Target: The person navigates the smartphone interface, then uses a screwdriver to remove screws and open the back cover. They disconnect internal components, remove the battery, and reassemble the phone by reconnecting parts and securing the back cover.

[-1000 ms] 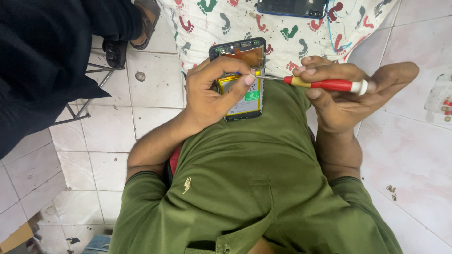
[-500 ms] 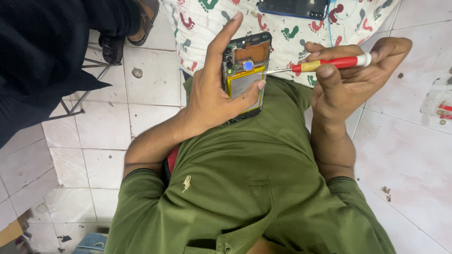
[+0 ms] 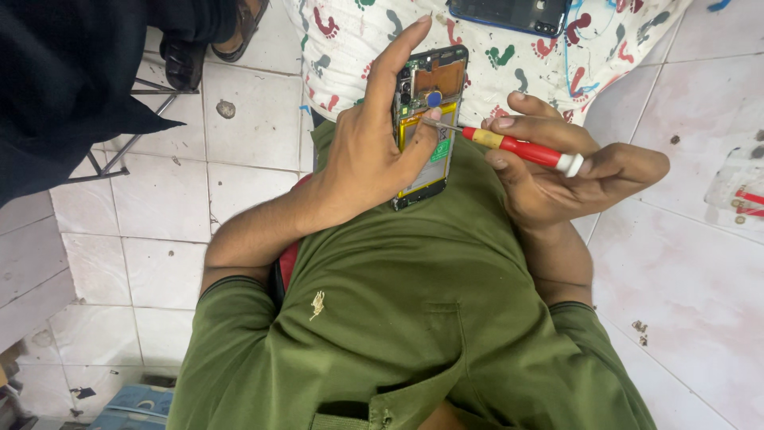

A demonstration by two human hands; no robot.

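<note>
**A:** What does the left hand (image 3: 362,163) have?

**B:** It is clenched around an opened smartphone with its back cover off, green circuit board and yellow battery exposed (image 3: 426,119). The thumb presses on the battery side, the index finger stretches up along the phone's left edge, and the rest wrap behind. The phone is held upright over the olive-green cotton shirt (image 3: 398,318), its top end in front of a white cloth printed with coloured footprints (image 3: 350,40).

**A:** And the right hand (image 3: 565,171)?

**B:** It pinches a slim screwdriver with a red and yellow plastic handle and white end cap (image 3: 517,149). Thumb and forefinger grasp the handle near the yellow collar; the cap lies against the palm. The metal tip touches the phone's interior just above the battery.

**A:** How would you do this well?

**B:** I'd judge the tip should sit square in the screw head before any turning, with light pressure along the shaft. The left thumb should brace the frame, not bear down on the battery. Small turns from the fingertips; a slip here could scratch the board.

**A:** Anything else about?

**B:** A second dark phone with a blue rim (image 3: 509,14) lies on the cloth, well apart. White floor tiles (image 3: 676,279) all round, and another person in black clothing (image 3: 72,72) at the left.
</note>
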